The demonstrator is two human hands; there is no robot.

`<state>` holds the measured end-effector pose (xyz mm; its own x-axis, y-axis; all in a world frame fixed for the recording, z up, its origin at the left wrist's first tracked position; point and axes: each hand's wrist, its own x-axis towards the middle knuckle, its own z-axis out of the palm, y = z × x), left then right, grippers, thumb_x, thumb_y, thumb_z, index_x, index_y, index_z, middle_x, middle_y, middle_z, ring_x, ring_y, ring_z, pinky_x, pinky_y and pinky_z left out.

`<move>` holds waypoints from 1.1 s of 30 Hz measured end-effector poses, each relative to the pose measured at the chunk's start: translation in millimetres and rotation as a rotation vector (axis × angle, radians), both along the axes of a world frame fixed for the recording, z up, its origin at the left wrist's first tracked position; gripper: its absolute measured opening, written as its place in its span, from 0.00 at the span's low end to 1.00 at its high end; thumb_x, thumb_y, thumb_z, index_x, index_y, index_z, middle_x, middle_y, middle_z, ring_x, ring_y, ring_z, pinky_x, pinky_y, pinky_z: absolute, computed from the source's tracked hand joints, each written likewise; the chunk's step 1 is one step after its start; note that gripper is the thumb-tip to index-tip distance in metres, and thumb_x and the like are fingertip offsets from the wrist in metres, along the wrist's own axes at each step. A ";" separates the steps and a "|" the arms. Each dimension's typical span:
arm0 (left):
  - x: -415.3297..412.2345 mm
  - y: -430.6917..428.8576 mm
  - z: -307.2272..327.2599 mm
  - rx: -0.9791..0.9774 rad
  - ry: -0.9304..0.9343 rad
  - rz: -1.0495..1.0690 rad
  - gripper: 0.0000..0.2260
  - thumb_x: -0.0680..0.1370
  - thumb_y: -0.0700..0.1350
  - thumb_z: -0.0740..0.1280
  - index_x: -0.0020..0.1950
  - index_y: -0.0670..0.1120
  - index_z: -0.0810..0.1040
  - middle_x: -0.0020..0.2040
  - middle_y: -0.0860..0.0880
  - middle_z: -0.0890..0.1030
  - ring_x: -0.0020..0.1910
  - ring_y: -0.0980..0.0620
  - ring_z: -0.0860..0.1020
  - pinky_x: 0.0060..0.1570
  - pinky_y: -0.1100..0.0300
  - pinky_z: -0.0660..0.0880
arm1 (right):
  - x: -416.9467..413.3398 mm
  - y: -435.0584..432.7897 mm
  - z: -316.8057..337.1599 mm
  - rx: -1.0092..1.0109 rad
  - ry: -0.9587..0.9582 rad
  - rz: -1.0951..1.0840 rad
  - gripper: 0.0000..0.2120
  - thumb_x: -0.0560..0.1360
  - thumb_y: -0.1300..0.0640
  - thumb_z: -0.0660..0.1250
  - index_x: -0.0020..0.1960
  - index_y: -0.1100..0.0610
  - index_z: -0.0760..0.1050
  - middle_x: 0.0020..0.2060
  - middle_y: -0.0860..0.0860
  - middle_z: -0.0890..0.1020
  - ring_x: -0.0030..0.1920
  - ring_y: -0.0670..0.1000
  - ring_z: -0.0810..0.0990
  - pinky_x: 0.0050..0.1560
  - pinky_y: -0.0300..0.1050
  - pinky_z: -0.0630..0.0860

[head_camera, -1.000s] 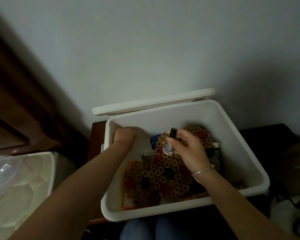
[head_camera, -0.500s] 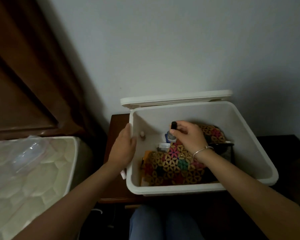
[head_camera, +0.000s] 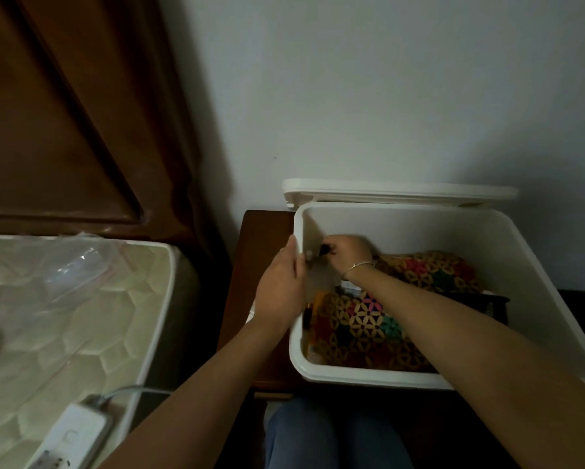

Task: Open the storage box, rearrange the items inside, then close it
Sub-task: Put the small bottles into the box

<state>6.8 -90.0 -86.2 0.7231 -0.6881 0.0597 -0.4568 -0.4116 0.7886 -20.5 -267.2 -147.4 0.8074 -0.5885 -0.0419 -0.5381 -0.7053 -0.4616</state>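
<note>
The white storage box [head_camera: 368, 375] stands open on a dark wooden stand, its lid [head_camera: 399, 191] tipped back against the wall. Inside lies a patterned woven pouch [head_camera: 379, 323] over several smaller items, with a black mesh holder [head_camera: 494, 308] at the right. My left hand [head_camera: 281, 289] grips the box's left rim, thumb inside. My right hand [head_camera: 346, 253] reaches into the back left corner and pinches a small dark-capped bottle [head_camera: 323, 249], mostly hidden by the fingers.
A mattress [head_camera: 64, 319] lies to the left with a clear plastic bag [head_camera: 74, 269] and a white power strip [head_camera: 71, 434] on it. A brown wooden headboard [head_camera: 64, 113] rises behind. My knees in jeans [head_camera: 335, 434] are below the box.
My right hand carried the small bottle from the middle of the box to its back left corner. My left hand came out of the box and took the left rim. The view swung left.
</note>
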 end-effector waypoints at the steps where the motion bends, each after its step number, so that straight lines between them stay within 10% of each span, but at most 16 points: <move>1: 0.1 -0.2 -0.7 0.004 0.001 0.004 0.16 0.84 0.50 0.51 0.70 0.50 0.68 0.56 0.51 0.78 0.53 0.53 0.78 0.50 0.51 0.78 | 2.5 -0.9 -3.7 -0.005 0.016 0.003 0.06 0.74 0.59 0.65 0.46 0.52 0.80 0.43 0.50 0.83 0.46 0.53 0.79 0.45 0.41 0.72; 6: 0.2 0.4 -2.6 0.010 0.020 0.050 0.21 0.84 0.50 0.52 0.77 0.49 0.60 0.69 0.52 0.72 0.66 0.54 0.72 0.60 0.60 0.71 | 7.4 -7.4 -14.2 -0.024 0.035 0.033 0.08 0.74 0.60 0.65 0.52 0.55 0.79 0.49 0.53 0.83 0.50 0.56 0.80 0.51 0.44 0.75; 13: 0.5 -0.6 0.2 0.003 0.036 0.013 0.18 0.84 0.50 0.52 0.74 0.50 0.64 0.57 0.52 0.78 0.54 0.55 0.77 0.51 0.52 0.78 | 7.0 -3.3 -22.5 0.005 -0.015 -0.046 0.09 0.74 0.58 0.66 0.54 0.57 0.76 0.51 0.55 0.82 0.52 0.56 0.79 0.54 0.47 0.77; 33: -1.0 0.6 -1.4 -0.011 0.093 0.067 0.20 0.83 0.50 0.54 0.76 0.53 0.61 0.66 0.54 0.75 0.62 0.58 0.74 0.59 0.59 0.73 | 18.9 2.1 -48.2 0.072 0.091 -0.172 0.18 0.74 0.44 0.65 0.55 0.57 0.77 0.50 0.56 0.81 0.50 0.55 0.79 0.53 0.48 0.76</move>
<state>5.8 -89.4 -87.6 0.7703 -0.6377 -0.0024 -0.3532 -0.4299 0.8310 -1.6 -265.1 -195.5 0.6864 -0.7100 -0.1571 -0.6894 -0.5666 -0.4512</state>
